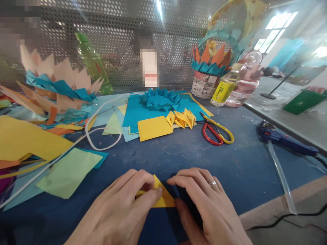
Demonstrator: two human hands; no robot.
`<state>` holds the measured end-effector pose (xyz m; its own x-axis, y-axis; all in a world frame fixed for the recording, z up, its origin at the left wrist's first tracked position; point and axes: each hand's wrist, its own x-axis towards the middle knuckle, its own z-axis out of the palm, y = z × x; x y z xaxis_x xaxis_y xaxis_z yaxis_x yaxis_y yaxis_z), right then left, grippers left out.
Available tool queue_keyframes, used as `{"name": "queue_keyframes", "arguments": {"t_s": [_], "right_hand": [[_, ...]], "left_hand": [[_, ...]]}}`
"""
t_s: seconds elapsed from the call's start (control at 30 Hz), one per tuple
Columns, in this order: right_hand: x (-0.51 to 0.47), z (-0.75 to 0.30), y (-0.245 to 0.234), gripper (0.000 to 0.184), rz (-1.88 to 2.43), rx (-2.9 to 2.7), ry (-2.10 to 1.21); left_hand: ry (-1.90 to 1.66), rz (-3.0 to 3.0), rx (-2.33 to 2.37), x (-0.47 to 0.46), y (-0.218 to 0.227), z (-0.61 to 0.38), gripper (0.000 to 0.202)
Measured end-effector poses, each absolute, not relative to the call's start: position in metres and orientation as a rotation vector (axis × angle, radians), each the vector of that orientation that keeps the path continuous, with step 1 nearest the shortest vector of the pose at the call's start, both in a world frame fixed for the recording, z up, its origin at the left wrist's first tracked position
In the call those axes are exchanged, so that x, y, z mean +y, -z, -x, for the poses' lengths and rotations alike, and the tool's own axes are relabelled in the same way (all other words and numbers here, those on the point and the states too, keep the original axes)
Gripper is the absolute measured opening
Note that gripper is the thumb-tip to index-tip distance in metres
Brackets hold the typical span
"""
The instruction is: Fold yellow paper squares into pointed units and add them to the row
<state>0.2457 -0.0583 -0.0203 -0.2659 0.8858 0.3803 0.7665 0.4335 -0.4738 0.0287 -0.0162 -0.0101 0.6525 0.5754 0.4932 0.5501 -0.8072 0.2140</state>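
Observation:
A folded piece of yellow paper (165, 199), roughly triangular, lies on the blue tabletop right in front of me. My left hand (127, 200) grips its left part, thumb pressed on top and fingers curled behind. Part of the paper is hidden under those fingers. At the paper's right corner is my right hand (204, 197), a ring on one finger, its thumb by the corner and its fingers apart. Beyond the hands lie a stack of yellow paper rectangles (154, 128) and several folded yellow pieces (182, 119).
Red-and-yellow scissors (217, 131) lie right of the folded pieces. A blue glue gun (286, 139) rests near the right edge. Behind are a teal paper ring (162, 99), a yellow-labelled bottle (226, 86) and a perforated metal panel (117, 51). A white cable (87, 134) crosses papers at left.

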Motion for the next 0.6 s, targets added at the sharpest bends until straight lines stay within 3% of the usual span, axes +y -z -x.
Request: {"name": "queue_keyframes", "arguments": {"t_s": [0.27,0.6], "right_hand": [[-0.061,-0.251,0.024,0.045,1.211,-2.194,-0.022],[-0.060,-0.248,0.025,0.029,1.201,-2.220,0.153]], "left_hand": [[-0.838,-2.755,0.969,-0.015,0.010,-0.032,0.038],[-0.991,-2.957,1.047,-0.032,0.026,-0.006,0.033]]}}
